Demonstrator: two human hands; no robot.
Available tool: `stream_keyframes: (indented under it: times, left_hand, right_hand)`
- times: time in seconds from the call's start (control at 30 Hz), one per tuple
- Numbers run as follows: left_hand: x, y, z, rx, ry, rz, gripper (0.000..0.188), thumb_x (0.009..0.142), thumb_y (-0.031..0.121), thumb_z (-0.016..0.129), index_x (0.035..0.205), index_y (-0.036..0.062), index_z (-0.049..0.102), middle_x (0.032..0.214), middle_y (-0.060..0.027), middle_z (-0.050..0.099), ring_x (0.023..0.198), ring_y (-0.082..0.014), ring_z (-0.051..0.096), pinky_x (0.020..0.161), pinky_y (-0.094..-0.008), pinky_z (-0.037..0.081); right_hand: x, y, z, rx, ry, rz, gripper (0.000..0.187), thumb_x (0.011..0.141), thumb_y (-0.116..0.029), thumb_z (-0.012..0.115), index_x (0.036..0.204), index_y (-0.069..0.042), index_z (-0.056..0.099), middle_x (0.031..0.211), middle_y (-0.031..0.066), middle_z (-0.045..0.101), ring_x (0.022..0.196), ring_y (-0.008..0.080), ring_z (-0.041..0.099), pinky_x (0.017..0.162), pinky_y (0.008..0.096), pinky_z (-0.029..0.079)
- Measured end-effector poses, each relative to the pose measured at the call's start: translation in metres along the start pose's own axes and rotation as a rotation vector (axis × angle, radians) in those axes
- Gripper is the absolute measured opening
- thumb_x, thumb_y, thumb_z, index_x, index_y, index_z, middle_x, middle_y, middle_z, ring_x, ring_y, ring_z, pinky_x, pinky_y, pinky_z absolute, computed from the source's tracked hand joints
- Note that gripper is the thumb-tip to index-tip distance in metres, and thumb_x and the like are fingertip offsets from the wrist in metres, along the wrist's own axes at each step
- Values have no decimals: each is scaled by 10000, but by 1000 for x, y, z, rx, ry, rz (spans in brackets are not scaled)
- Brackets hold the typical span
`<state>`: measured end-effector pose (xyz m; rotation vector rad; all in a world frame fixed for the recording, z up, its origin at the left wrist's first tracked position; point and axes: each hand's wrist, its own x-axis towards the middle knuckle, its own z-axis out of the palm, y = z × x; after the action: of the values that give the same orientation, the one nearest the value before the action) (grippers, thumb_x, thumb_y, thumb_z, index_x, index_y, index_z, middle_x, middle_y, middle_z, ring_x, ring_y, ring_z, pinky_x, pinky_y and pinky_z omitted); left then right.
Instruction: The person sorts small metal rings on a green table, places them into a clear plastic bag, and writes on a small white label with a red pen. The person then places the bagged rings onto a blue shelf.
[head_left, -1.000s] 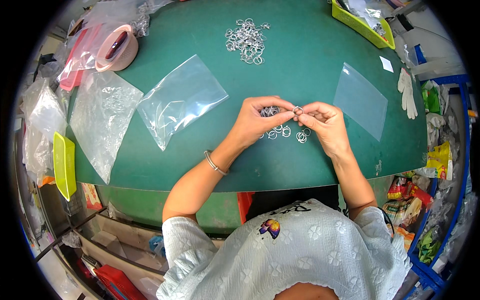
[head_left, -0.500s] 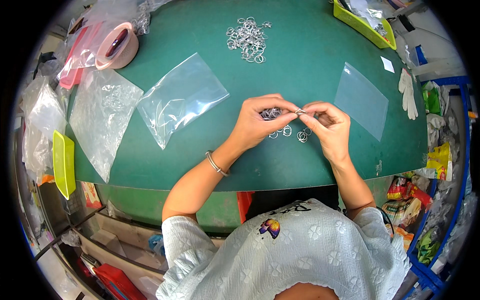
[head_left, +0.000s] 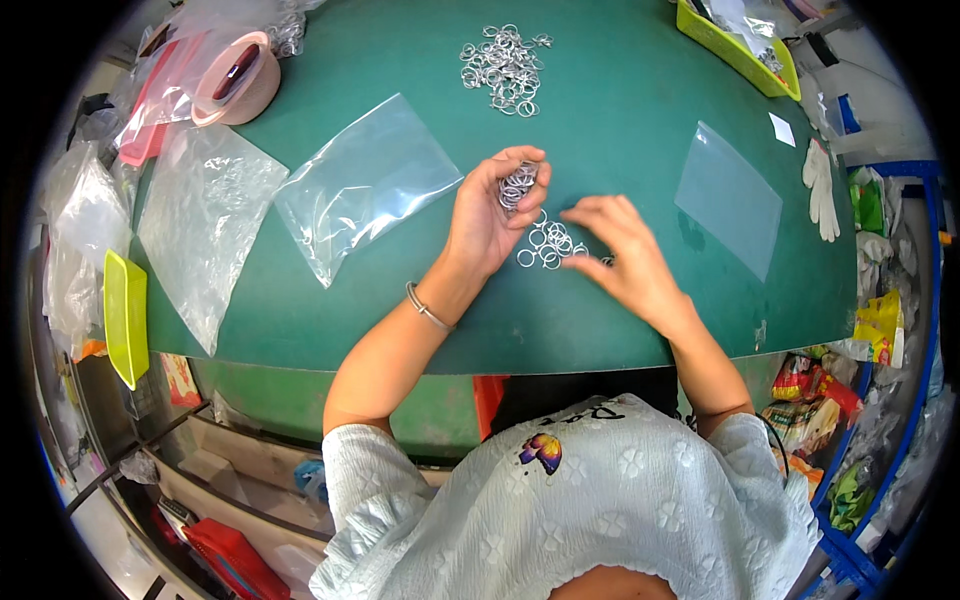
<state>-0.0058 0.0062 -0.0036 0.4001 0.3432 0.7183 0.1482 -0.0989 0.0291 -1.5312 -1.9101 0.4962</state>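
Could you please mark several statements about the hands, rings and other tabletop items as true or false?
The left hand holds a bunch of silver metal rings. True.
The right hand is clenched into a fist. False: the right hand is open.
A round pink plastic basket is left of both hands. True.
The white fabric glove lies left of both hands. False: the glove lies near the right edge of the green tabletop.
A separate pile of silver rings lies beyond the hands. True.
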Motion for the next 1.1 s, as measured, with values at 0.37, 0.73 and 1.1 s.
stream_keyframes:
  times: [0.37, 0.73, 1.1]
  left_hand:
    - [-2, -7, 6, 276, 130, 17, 223, 921, 227, 528, 935, 8, 567, 750, -43, 518, 558, -59, 444, 363, -159, 266]
    - [-7, -11, 15, 567, 67, -67, 146, 848, 151, 643, 916, 30, 598, 627, 41, 459, 515, -6, 348, 414, -162, 206]
    - [-4, -6, 10, 205, 2, -109, 154, 882, 79, 538, 998, -20, 556, 878, -71, 542, 601, -45, 418, 398, -151, 256]
  right_hand:
    - [-1, 11, 2, 186, 18, 227, 110, 762, -43, 661, 860, -1, 635, 756, 51, 595, 690, 169, 570, 637, 277, 458]
    - [9, 19, -10, 1272, 57, 546, 166, 870, -115, 597, 961, 24, 600, 841, 65, 628, 722, 98, 571, 650, 217, 460]
    - [7, 27, 0, 1215, 160, 531, 194, 853, -84, 612, 999, 43, 611, 850, 82, 631, 735, 111, 571, 676, 222, 458]
